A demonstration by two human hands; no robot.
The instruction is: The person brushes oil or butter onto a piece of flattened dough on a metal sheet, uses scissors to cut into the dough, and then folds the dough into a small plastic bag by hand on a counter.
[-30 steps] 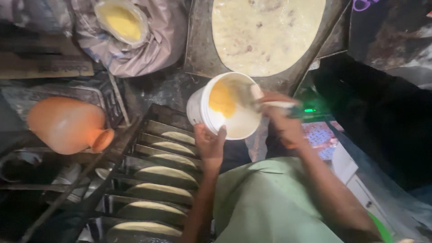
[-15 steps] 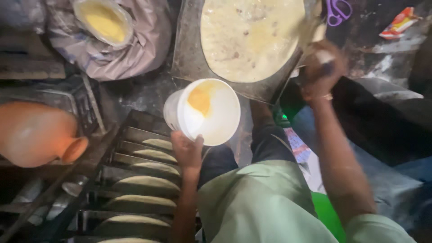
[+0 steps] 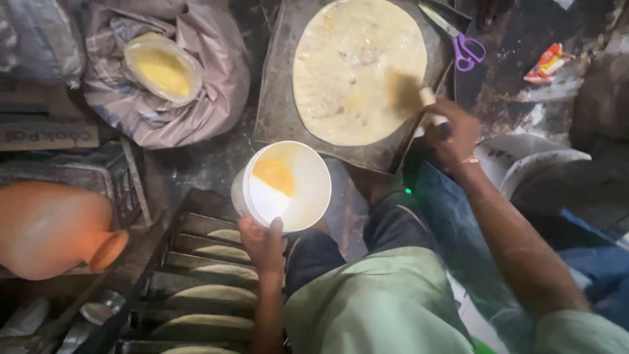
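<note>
Terracotta catches my eye first at far left: a clay pot (image 3: 49,229) lying on its side, and above it a crumpled sack (image 3: 170,85) with a bag of yellow flour (image 3: 160,69) sitting in its mouth. Below that I see a dark rack (image 3: 196,288) of stacked pale flatbreads. My left hand (image 3: 262,244) is closed on the near rim of the white tub (image 3: 283,187), tilted toward me, with a pool of yellow fat low against its inner wall. I judge the tub light but greasy, its thin wall liable to flex, so a hold at the stiff rim suits it best. Right of it, on a dark metal tray (image 3: 278,111), lies the round flatbread (image 3: 357,69), soft and limp by the look of it. My right hand (image 3: 452,134) is clamped around a brush (image 3: 409,92) whose bristles rest on the bread's right edge. Purple scissors (image 3: 468,52) lie beyond.
</note>
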